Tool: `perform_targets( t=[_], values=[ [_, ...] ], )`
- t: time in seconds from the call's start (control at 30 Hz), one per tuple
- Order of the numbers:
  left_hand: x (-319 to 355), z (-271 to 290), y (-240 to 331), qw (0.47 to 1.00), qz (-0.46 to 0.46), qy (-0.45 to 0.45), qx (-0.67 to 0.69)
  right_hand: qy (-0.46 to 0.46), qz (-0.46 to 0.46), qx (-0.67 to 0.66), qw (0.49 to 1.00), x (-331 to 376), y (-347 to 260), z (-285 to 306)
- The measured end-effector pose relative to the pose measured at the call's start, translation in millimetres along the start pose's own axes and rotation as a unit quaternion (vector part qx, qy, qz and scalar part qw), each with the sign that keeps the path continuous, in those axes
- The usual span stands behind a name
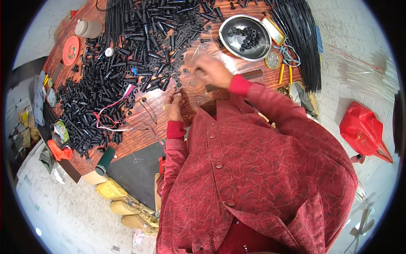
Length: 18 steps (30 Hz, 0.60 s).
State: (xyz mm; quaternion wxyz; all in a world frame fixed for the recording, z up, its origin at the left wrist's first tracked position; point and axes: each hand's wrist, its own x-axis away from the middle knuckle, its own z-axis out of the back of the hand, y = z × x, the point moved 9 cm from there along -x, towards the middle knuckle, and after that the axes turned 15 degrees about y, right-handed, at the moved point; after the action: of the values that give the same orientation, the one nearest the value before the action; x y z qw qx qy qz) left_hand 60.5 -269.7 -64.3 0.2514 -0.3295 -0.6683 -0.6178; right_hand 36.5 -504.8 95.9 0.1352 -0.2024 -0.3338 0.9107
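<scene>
My left hand (pixel 173 106) rests near the table's front edge, its thumb and fingers pinched together. Small black rings (pixel 178 84) lie right at those fingertips; whatever is inside the pinch is hidden. To its right, my right hand (pixel 213 72) hovers over the wood, fingers curled and smeared by motion, so its grip is unclear. Ahead of both hands spreads a big heap of black tubular plastic parts (pixel 156 27) mixed with small rings. A steel bowl (pixel 265 53) with several black rings in it stands beyond my right hand.
Bundles of thin black rods (pixel 306 51) lie at the far right and back left. Yellow-handled pliers (pixel 281 74) and a round tub of small metal pieces (pixel 272 60) sit beside the bowl. A red plate (pixel 70 51), a beige jar (pixel 89 28) and a green cylinder (pixel 105 161) line the left side.
</scene>
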Motion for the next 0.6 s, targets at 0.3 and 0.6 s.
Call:
perform_targets(
  t=[0.3,0.6],
  values=[
    [-2.5,-0.3,1.0,0.999,-0.028,0.005,-0.046,0.164,0.068,0.252,0.951,-26.0,35.2,140.5],
    [-3.6,-3.3,-5.0,0.999,-0.028,-0.008,-0.046,-0.069,0.098,0.122,0.985,-4.7,-9.0,-84.9]
  ],
)
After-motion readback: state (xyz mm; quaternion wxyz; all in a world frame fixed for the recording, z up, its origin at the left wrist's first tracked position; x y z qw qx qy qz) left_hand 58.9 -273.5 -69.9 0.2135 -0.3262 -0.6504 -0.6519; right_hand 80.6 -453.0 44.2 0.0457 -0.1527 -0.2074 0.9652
